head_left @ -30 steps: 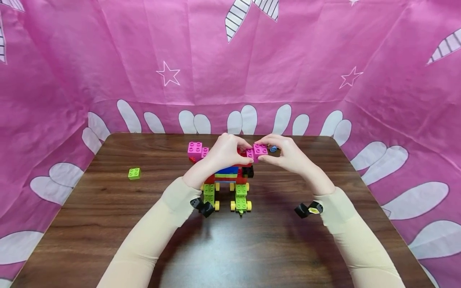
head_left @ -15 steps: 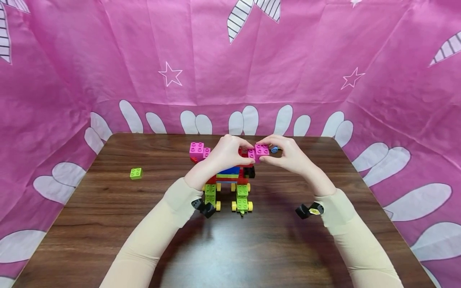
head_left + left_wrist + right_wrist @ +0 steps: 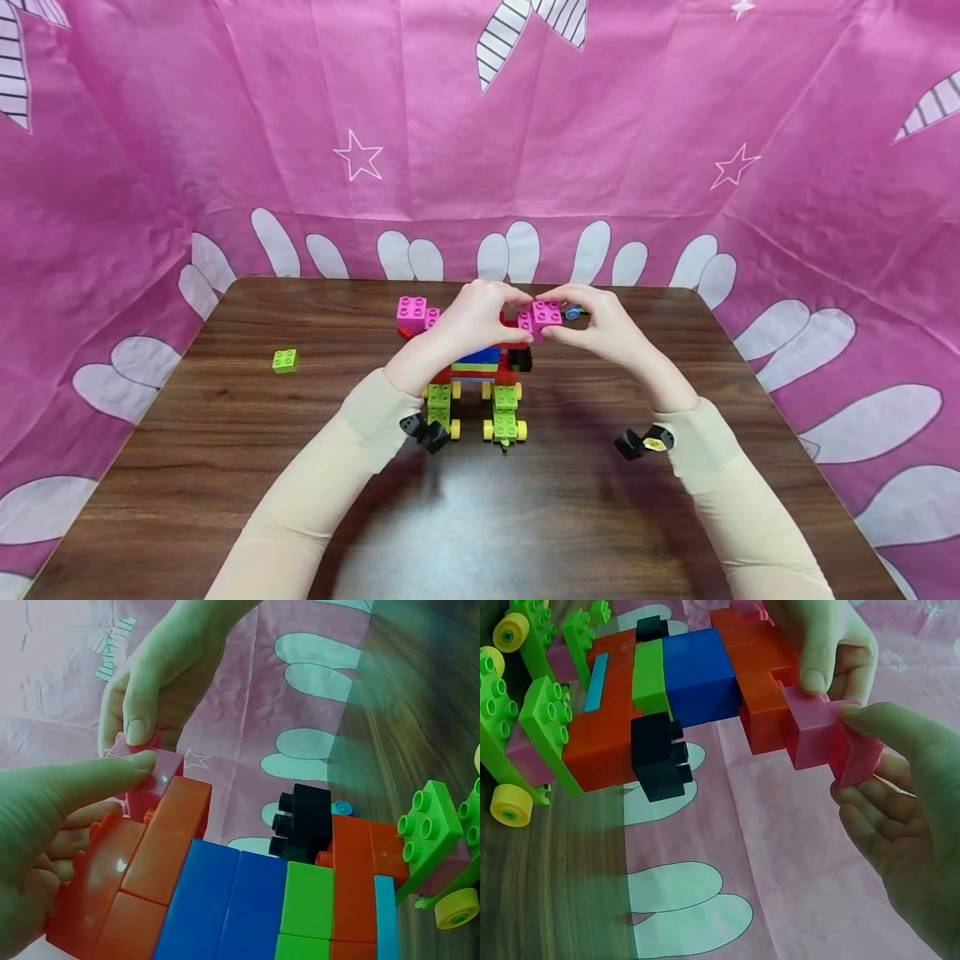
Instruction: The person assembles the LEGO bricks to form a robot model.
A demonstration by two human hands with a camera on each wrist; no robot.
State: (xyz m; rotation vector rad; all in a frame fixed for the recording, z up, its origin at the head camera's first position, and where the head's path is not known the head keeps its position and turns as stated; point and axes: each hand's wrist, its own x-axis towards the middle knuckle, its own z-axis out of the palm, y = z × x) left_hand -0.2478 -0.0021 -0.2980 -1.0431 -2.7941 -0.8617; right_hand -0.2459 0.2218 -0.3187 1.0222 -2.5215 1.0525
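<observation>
A toy model point(image 3: 477, 357) of building bricks stands at mid-table: a red, blue and lime body on lime wheeled bases point(image 3: 505, 425). Pink bricks point(image 3: 412, 312) top its left end. At its right end, my left hand point(image 3: 480, 317) pinches a pink brick point(image 3: 810, 724), thumb flat along its side in the left wrist view. My right hand point(image 3: 600, 323) holds the outermost pink brick point(image 3: 547, 313) between thumb and fingers, right against that one. Black bricks point(image 3: 656, 757) stick out of the body's side below. My left forearm and hand hide part of the model in the head view.
A loose lime brick point(image 3: 285, 361) lies on the left of the wooden table point(image 3: 225, 467). Behind my right fingers a small blue piece point(image 3: 573, 312) shows. A pink patterned cloth point(image 3: 600, 167) hangs round the table's back and sides.
The head view has shifted slightly, so everything sits a little further right in it. Both hands keep their hold on the pink bricks.
</observation>
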